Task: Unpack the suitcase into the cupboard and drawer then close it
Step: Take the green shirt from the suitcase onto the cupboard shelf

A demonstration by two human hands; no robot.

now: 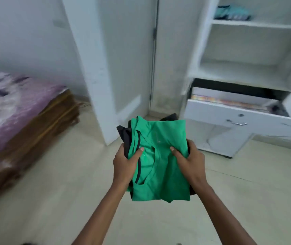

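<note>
I hold a stack of folded clothes (160,156) in front of me, a green shirt on top and dark garments underneath. My left hand (125,163) grips its left edge with the thumb on top. My right hand (189,160) grips the right edge, thumb pressed on the green fabric. The white cupboard (233,71) stands ahead to the right with open shelves. Its drawer (229,119) is pulled out and holds flat colourful items. The suitcase is out of view.
The cupboard's open door (91,68) juts toward me at centre-left. A bed with a purple sheet (12,110) and brown frame fills the left side. Folded teal cloth (233,13) lies on the top shelf. Pale tiled floor (70,183) stretches below my arms.
</note>
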